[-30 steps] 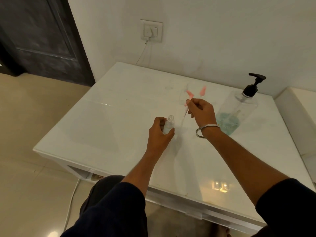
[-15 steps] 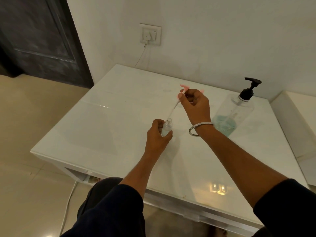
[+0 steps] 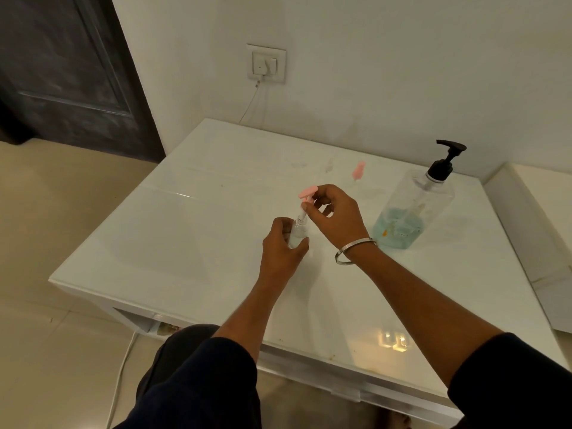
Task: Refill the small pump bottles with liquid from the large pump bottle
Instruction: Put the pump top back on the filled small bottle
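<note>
A small clear pump bottle stands on the white table, gripped around its body by my left hand. My right hand pinches a pink pump head directly above the bottle's neck, its tube reaching down into the opening. A second small bottle with a pink pump stands farther back on the table, apart from both hands. To the right stands the large clear pump bottle with a black pump and blue liquid low inside.
A wall socket with a cable hangs behind the table. A dark door is at the left. A white surface adjoins the table on the right. The table's front edge is close to my knees.
My right hand has carried the pink pump head from up and to the right down over the small bottle, and its tube now enters the neck. The left hand kept hold of the bottle.
</note>
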